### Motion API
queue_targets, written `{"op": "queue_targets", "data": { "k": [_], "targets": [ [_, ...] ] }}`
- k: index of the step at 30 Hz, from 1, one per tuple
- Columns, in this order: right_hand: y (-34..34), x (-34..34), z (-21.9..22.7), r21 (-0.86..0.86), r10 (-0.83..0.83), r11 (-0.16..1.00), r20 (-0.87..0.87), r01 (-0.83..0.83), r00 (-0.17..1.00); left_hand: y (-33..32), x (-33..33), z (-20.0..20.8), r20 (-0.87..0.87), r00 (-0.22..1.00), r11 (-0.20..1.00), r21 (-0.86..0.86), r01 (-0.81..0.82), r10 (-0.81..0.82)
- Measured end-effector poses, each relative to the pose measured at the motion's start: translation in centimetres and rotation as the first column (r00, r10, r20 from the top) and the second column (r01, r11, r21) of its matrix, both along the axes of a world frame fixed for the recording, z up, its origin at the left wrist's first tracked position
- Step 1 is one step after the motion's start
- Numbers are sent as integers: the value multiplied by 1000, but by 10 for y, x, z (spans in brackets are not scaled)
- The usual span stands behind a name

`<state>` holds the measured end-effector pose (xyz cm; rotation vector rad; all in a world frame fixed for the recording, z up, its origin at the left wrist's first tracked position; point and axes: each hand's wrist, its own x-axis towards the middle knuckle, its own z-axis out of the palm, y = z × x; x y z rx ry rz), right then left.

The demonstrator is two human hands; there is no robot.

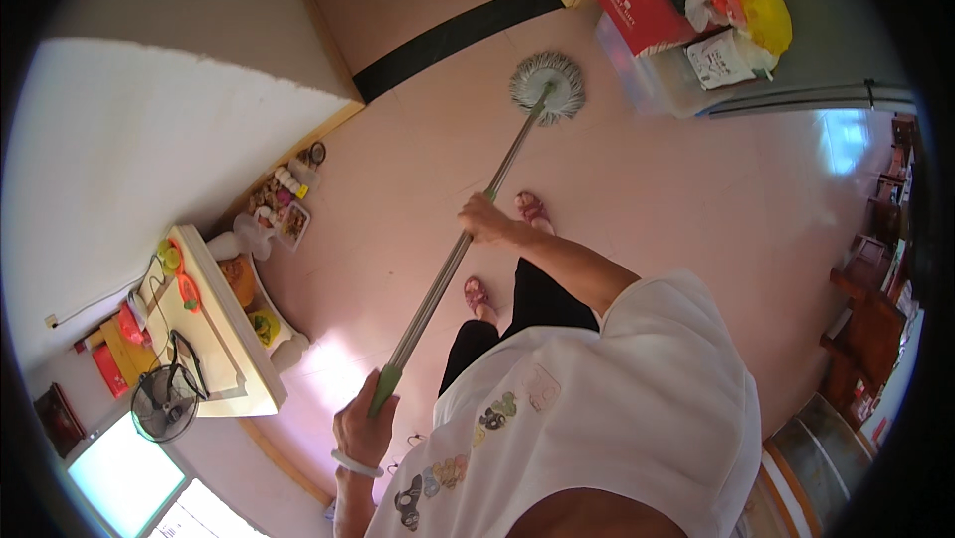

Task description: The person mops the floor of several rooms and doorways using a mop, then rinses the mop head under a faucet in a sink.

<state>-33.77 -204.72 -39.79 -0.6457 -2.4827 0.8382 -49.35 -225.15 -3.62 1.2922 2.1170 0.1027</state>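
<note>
Both hands grip the mop pole (468, 240), left hand (363, 429) closed low, right hand (485, 220) apparently wrapped midway; the mop head (547, 88) could knock the clear storage bin (662, 76) at two o'clock

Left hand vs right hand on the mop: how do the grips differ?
The left hand holds the green grip at the near end of the mop; the right hand holds the bare metal shaft about midway. The left wrist wears a white bangle; the right wrist is bare. Both are closed around the handle.
</note>
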Motion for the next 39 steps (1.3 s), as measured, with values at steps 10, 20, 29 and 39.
{"op": "queue_targets", "data": {
  "k": [10,20,29,39],
  "targets": [
    [-317,-184,97,-244,578,795,23,-556,816,-251,-33,138,-308,803,741,-316,-592,510],
    [-318,-188,94,-407,586,666,-233,-625,776,-267,-1,140,-286,742,663,-333,-671,607],
    [-77,15,40,-191,236,962,228,-194,945,-103,115,24,-33,993,977,188,-104,112],
    [92,258,0,143,-299,954,566,265,768,57,317,-92,58,969,971,-8,240,-240]
  ]
}}
